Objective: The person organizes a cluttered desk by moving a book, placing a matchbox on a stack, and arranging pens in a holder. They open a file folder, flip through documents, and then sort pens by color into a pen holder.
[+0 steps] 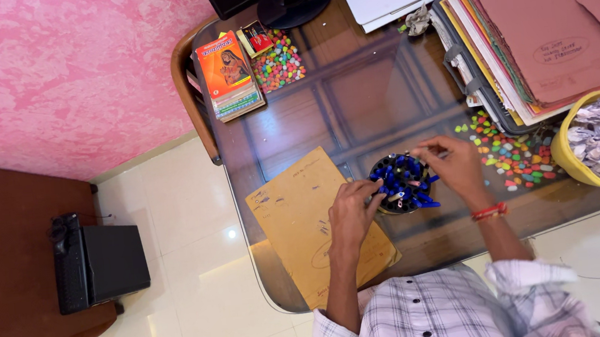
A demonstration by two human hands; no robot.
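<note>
Left hand [353, 204] resting at nine o'clock of a round black pen holder [402, 183], fingers curled narrow against its rim and touching the blue pens [396, 175] packed inside. Right hand [452, 163] at three o'clock of the same holder, fingertips pinched together above its rim, possibly on the end of one pen, though too small to tell for sure. Red thread band [490, 211] around the right wrist, checked shirt sleeves rolled up on both arms.

Holder standing upright on a glass-topped wooden desk [352, 105], near the desk's six o'clock edge. Just beside it at nine o'clock, a brown paper envelope [305, 219] lying flat with scribbles on it. At three o'clock, scattered small coloured beads [507, 152] on the glass. Farther at three o'clock, a yellow tub [570, 157] filled with crumpled paper. At one o'clock, a stack of files and folders [536, 28]. At eleven o'clock, an orange-covered book [226, 69] on a small pile, more coloured beads beside it. At twelve o'clock, a dark monitor base [291, 4]
</note>
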